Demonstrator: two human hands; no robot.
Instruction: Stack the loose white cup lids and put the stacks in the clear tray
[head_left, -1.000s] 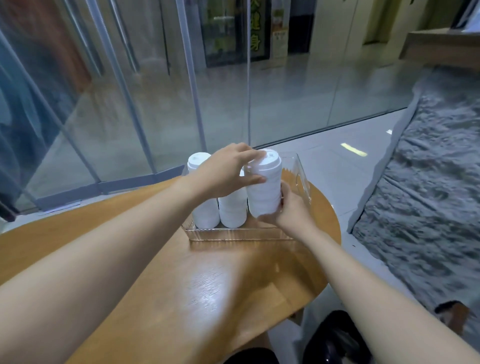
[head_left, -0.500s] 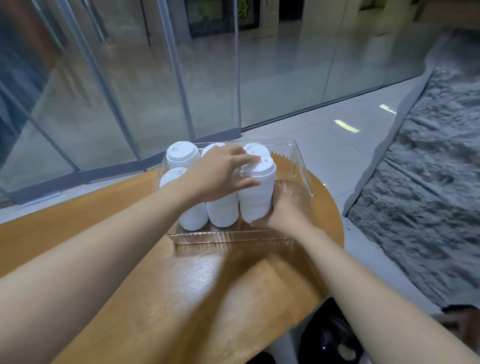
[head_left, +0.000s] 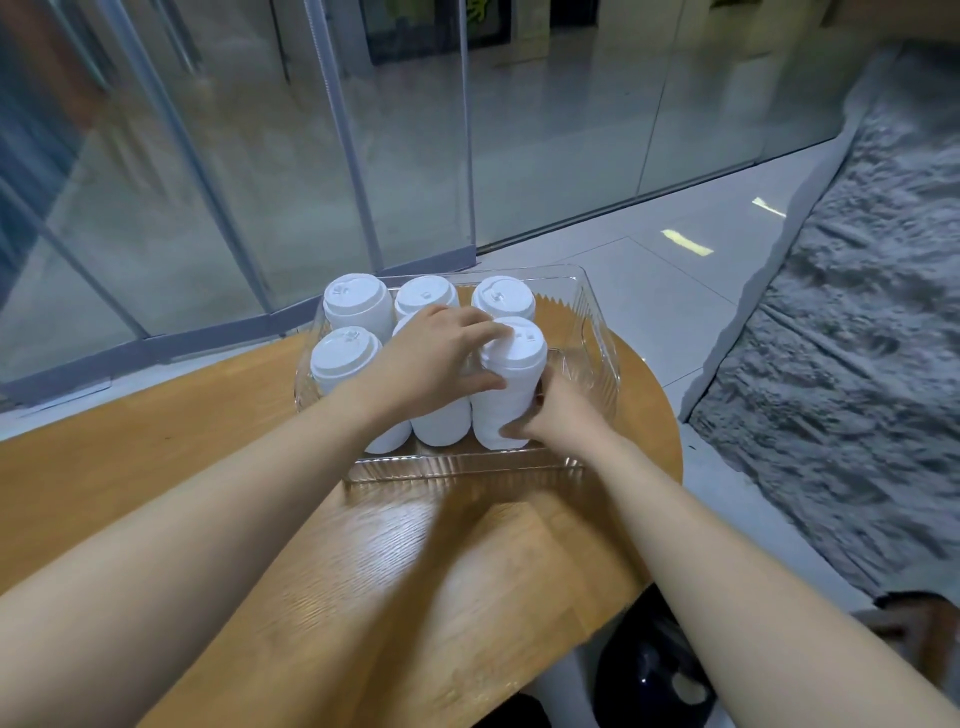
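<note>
A person seated at a round wooden table (head_left: 218, 467) sets a stack of white cup lids (head_left: 511, 384) into the near right corner of a clear tray (head_left: 597, 332), which already carries five other stacks: three along the far row (head_left: 423, 296) and two more in the near row, the near left one (head_left: 343, 358) in plain sight and the middle one largely hidden under the left hand (head_left: 439, 358). That left hand curls over the top of the stack, fingers on the uppermost lid and thumb pressed to its near side, while the right hand (head_left: 550, 421) wraps the base from the right; whether the stack's bottom lid has reached the tray floor cannot be told, since the fingers and the ribbed tray wall cover it. The likeliest mishap from here is a lean: the lids are only nested, so a release by the top hand ahead of the bottom one, or a stack set down off level, could let the column slump toward the open space at the right of the tray. A sideways nudge would press it against the middle stack beside it, which stands touching or nearly so, and could topple its neighbours. The tray sits near the table's far right edge, so a shove could also carry it toward the floor.
</note>
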